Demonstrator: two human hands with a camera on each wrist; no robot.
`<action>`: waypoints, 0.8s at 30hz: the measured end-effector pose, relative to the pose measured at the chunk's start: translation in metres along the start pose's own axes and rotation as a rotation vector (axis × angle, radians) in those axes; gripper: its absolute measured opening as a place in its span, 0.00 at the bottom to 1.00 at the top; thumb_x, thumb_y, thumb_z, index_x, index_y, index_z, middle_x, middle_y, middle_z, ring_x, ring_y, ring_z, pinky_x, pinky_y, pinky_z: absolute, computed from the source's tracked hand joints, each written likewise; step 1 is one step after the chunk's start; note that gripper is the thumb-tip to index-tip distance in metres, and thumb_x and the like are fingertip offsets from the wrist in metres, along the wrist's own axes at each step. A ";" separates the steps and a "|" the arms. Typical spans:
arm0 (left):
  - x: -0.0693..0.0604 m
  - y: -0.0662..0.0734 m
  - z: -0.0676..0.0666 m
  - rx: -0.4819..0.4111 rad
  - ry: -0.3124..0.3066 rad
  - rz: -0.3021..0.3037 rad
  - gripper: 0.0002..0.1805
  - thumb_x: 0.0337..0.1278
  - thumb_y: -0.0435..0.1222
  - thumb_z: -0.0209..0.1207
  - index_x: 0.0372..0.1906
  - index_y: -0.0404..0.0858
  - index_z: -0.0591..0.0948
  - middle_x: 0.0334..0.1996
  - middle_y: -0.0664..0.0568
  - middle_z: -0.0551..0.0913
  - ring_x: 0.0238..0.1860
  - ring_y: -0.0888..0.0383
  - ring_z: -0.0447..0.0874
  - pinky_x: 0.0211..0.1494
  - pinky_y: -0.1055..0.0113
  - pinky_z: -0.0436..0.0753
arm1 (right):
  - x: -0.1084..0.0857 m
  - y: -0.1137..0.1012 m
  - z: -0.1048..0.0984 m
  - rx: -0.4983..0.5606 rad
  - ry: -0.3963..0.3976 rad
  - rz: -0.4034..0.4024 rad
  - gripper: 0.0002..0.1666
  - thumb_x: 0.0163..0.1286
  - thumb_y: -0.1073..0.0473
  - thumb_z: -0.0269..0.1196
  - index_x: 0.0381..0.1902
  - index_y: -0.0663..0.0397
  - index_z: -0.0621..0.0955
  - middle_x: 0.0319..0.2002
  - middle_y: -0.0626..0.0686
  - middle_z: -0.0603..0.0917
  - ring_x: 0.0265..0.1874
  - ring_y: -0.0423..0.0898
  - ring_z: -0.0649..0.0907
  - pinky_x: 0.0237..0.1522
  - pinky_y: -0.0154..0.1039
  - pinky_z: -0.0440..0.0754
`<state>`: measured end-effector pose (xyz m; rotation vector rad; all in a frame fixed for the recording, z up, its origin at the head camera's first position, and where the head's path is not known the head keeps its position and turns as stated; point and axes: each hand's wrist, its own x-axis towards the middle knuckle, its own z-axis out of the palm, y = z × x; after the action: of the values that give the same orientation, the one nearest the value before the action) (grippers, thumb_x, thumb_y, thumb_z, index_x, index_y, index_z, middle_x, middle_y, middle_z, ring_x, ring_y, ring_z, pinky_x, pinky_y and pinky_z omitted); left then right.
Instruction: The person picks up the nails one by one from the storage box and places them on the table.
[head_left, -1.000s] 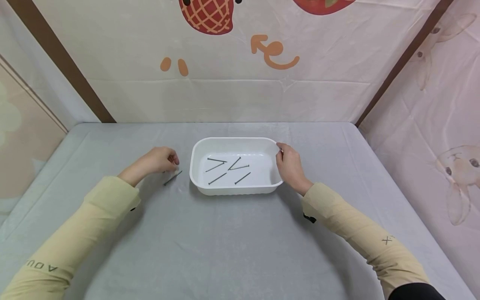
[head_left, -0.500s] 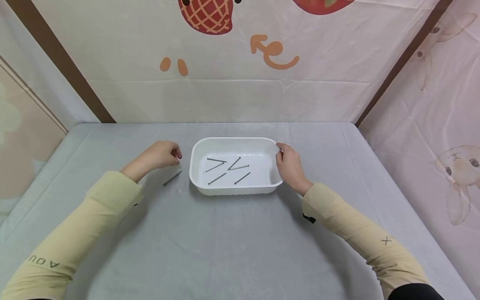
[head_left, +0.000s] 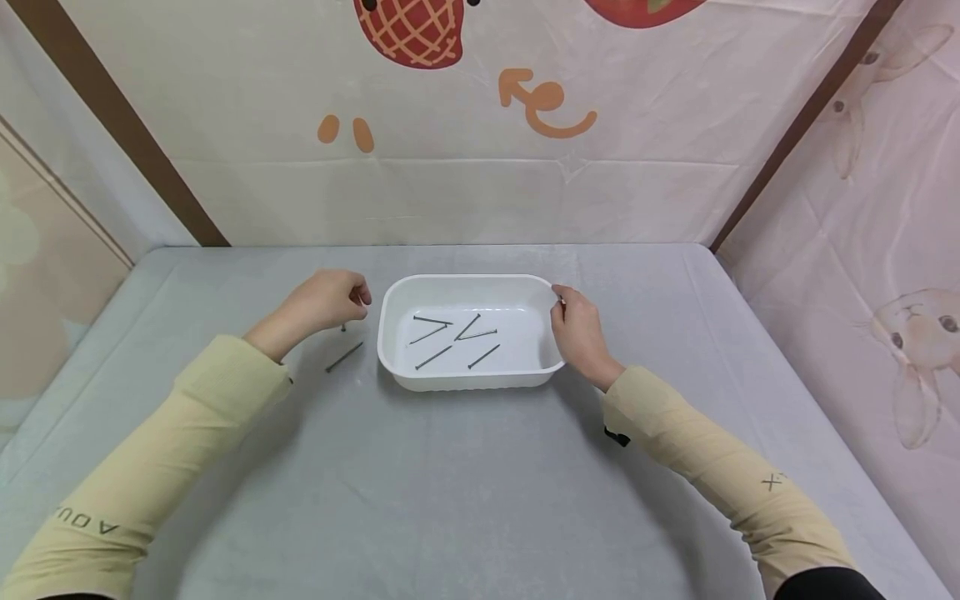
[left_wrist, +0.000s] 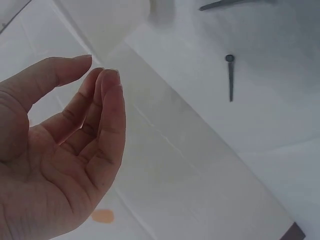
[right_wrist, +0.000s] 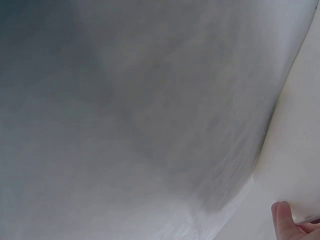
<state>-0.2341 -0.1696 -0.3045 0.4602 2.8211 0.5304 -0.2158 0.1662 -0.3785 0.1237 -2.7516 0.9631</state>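
Observation:
My left hand [head_left: 324, 298] is raised over the grey table, just left of the white plastic tray [head_left: 471, 382]. In the left wrist view the fingers of that left hand [left_wrist: 75, 135] bend loosely, with a gap to the thumb and nothing held. Below it one nail [head_left: 344, 357] lies on the table; another nail [head_left: 343, 328] peeks out, mostly hidden by the hand. My right hand [head_left: 583, 336] grips the tray's right rim. Inside the tray lie several dark nails [head_left: 434, 358], apart or crossing. The right wrist view shows only fingertips [right_wrist: 283, 220] at the tray's edge.
A grey cloth covers the table [head_left: 465, 492]. Behind it hangs a pale printed curtain [head_left: 450, 200], and another printed curtain [head_left: 885, 275] runs along the right side. Table surface lies in front of the tray.
My left hand has lifted away from the nails, moving farther back and slightly right. A second nail's end now shows beneath it. The right hand and tray stay in place.

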 end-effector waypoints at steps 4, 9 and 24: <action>-0.001 0.006 -0.002 0.010 0.005 0.010 0.09 0.46 0.29 0.53 0.35 0.32 0.78 0.31 0.44 0.79 0.31 0.50 0.74 0.33 0.60 0.74 | 0.000 0.000 0.000 0.003 0.004 -0.004 0.21 0.68 0.65 0.44 0.57 0.66 0.70 0.47 0.62 0.78 0.34 0.49 0.76 0.33 0.39 0.76; -0.001 0.014 -0.004 0.020 0.005 0.015 0.09 0.47 0.28 0.53 0.36 0.32 0.78 0.32 0.44 0.79 0.33 0.50 0.74 0.34 0.60 0.75 | 0.000 0.000 0.000 0.007 0.009 -0.012 0.21 0.68 0.65 0.44 0.57 0.67 0.71 0.47 0.63 0.78 0.34 0.49 0.76 0.33 0.39 0.76; 0.003 0.033 -0.006 0.053 -0.005 0.036 0.07 0.49 0.29 0.54 0.36 0.33 0.78 0.34 0.44 0.79 0.34 0.51 0.74 0.34 0.61 0.75 | 0.000 0.000 0.000 0.011 0.019 -0.027 0.21 0.68 0.66 0.44 0.56 0.67 0.71 0.47 0.63 0.78 0.35 0.49 0.76 0.35 0.40 0.76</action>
<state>-0.2296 -0.1416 -0.2868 0.5229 2.8326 0.4620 -0.2157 0.1665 -0.3789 0.1520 -2.7202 0.9674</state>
